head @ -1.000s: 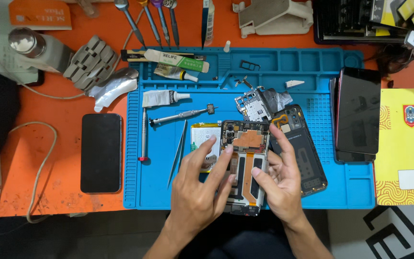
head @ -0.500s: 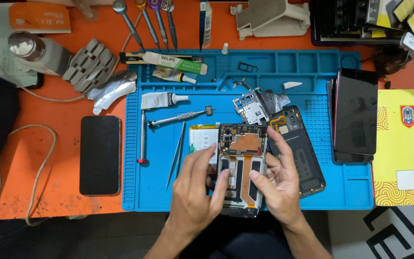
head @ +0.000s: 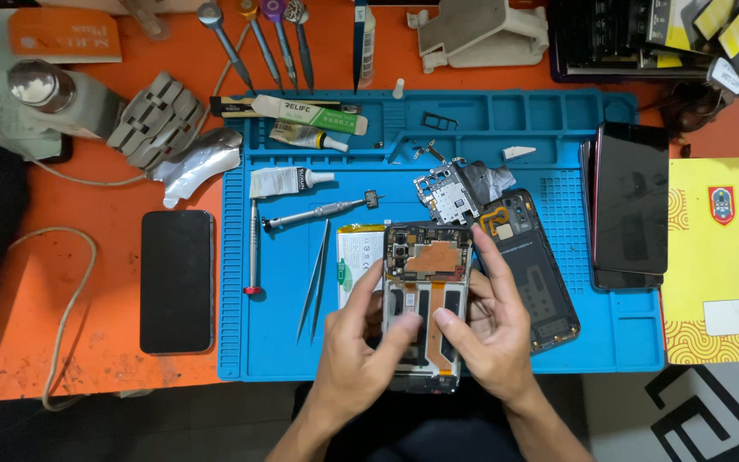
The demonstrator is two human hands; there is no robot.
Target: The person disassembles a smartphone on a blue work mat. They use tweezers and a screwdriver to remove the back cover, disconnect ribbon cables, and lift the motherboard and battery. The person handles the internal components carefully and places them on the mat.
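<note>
One opened phone, one tweezers, two glue tubes, four upright screwdrivers, one blue mat.

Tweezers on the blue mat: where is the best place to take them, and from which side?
Take the tweezers at the wider lower half, from above, pinching across the two arms. They lie flat with the tips pointing away; the left hand is close on their right, so come from the left side, over bare mat.
</note>
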